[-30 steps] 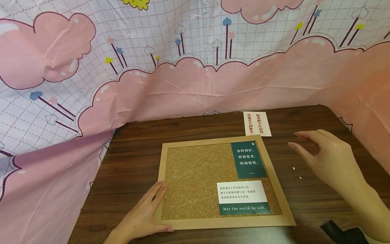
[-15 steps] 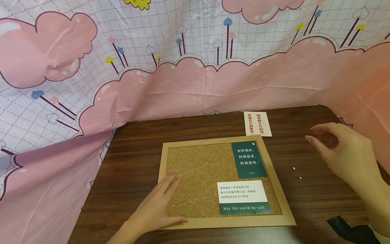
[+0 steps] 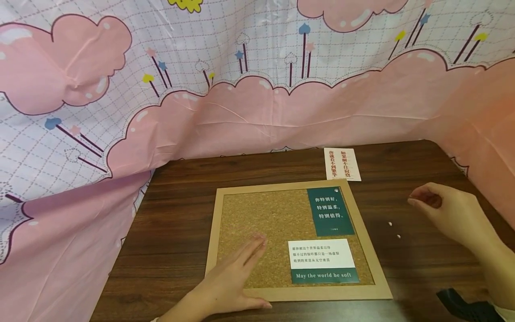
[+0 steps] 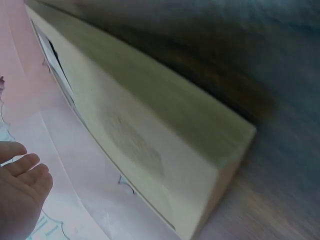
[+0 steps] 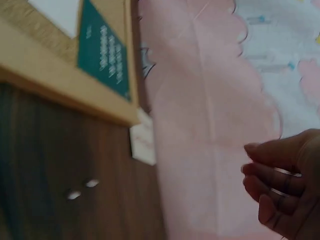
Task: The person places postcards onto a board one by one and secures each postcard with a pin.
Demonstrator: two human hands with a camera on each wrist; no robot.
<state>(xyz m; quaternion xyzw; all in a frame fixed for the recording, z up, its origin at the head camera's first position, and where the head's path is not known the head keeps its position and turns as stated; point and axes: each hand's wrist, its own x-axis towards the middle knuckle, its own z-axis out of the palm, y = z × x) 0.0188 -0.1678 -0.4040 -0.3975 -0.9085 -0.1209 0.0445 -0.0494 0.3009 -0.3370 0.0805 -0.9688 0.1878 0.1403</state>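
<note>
A wood-framed corkboard (image 3: 257, 210) lies on the table. On it are a green card (image 3: 331, 226), with a small pin (image 3: 336, 190) at its upper right corner, and a white-and-green card (image 3: 322, 259) below. My left hand (image 3: 231, 279), fingers extended, is over the board's lower left part; whether it touches I cannot tell. To the right of the board, my right hand (image 3: 450, 214) is over the table with thumb and fingers bent towards each other. In the right wrist view a gap shows between its fingertips, and nothing is visible there. Two small whitish pieces (image 5: 92, 183) lie nearby.
A white card with red writing (image 3: 343, 164) lies on the dark wood table (image 3: 173, 214) just behind the board. Around the back and sides hangs a pink-and-white patterned cloth (image 3: 257, 103). Something black (image 3: 462, 306) is near my right forearm.
My left hand has gone from the board's left edge rightwards over the cork. My right hand has moved to the right, then lower, with thumb and fingers drawing closer together.
</note>
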